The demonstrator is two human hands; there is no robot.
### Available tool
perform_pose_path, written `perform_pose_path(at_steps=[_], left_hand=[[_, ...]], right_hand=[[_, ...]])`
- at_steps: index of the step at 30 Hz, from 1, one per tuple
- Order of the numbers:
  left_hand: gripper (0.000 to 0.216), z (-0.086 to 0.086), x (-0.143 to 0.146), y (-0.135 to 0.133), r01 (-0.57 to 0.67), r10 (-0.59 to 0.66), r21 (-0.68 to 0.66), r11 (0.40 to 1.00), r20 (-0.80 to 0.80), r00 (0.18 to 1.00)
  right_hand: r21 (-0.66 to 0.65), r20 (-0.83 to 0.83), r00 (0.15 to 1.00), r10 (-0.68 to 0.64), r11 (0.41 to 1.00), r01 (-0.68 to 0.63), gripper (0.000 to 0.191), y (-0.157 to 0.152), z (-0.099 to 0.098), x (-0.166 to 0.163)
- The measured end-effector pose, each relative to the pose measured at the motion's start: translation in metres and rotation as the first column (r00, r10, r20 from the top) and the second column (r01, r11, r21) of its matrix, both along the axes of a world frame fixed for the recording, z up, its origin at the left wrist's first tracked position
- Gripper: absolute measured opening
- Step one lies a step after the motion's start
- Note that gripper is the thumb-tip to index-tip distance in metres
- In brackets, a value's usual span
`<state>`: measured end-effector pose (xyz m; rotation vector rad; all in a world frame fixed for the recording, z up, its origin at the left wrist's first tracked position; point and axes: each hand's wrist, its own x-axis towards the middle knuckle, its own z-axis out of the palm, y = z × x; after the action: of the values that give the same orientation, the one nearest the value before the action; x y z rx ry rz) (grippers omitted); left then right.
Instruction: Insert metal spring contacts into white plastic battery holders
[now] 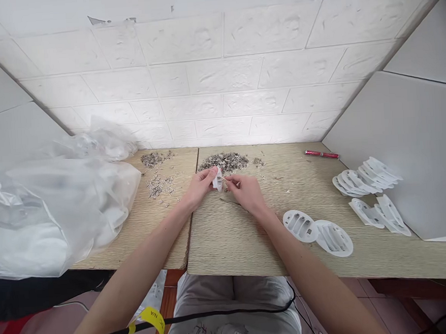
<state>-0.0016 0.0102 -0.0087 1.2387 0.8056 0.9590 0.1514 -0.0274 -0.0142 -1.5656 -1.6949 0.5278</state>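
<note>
My left hand [203, 186] is closed on a white plastic battery holder [219, 180], held on edge above the table with its slotted side turned to the right. My right hand [245, 190] is in a pinch right beside that slotted side. Whatever sits between its fingertips is too small to make out. Just behind both hands lies a heap of small metal contact pieces [224, 162]. A thin dark tool-like stick [230, 202] lies on the table, partly under my right hand.
Two oval battery holders [299, 226] lie flat by my right forearm. Stacked white holders [364, 176] stand farther right, near the side panel. A red pen [321, 154] lies at the back. Smaller piles of metal pieces [157, 186] and a large plastic bag [58, 214] are on the left.
</note>
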Motion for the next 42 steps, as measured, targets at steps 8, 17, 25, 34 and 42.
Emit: perform_pose_path(at_steps=[8, 17, 25, 34, 42], left_hand=[[0.046, -0.004, 0.003, -0.001, -0.028, 0.034, 0.062, 0.998, -0.093, 0.995], [0.05, -0.006, 0.002, -0.002, -0.07, 0.077, 0.052, 0.996, -0.145, 0.986], [0.047, -0.002, 0.0, -0.003, -0.044, 0.046, 0.03, 0.999, -0.079, 0.996], [0.048, -0.006, -0.004, 0.005, -0.035, 0.038, -0.07, 0.997, 0.053, 0.998], [0.05, -0.004, -0.004, 0.004, -0.008, 0.01, -0.058, 0.998, 0.038, 0.999]], right_hand=[[0.037, 0.239, 0.971, -0.031, 0.999, 0.022, 0.025, -0.004, 0.0, -0.002], [0.059, 0.412, 0.911, -0.011, 0.998, -0.015, 0.031, -0.008, 0.0, -0.005], [0.083, 0.294, 0.956, -0.009, 0.996, -0.016, 0.029, -0.007, 0.0, -0.007], [0.052, 0.073, 0.995, -0.061, 0.997, 0.057, 0.029, -0.003, 0.005, 0.005], [0.053, 0.134, 0.991, 0.002, 0.999, -0.01, 0.021, -0.004, 0.002, 0.004]])
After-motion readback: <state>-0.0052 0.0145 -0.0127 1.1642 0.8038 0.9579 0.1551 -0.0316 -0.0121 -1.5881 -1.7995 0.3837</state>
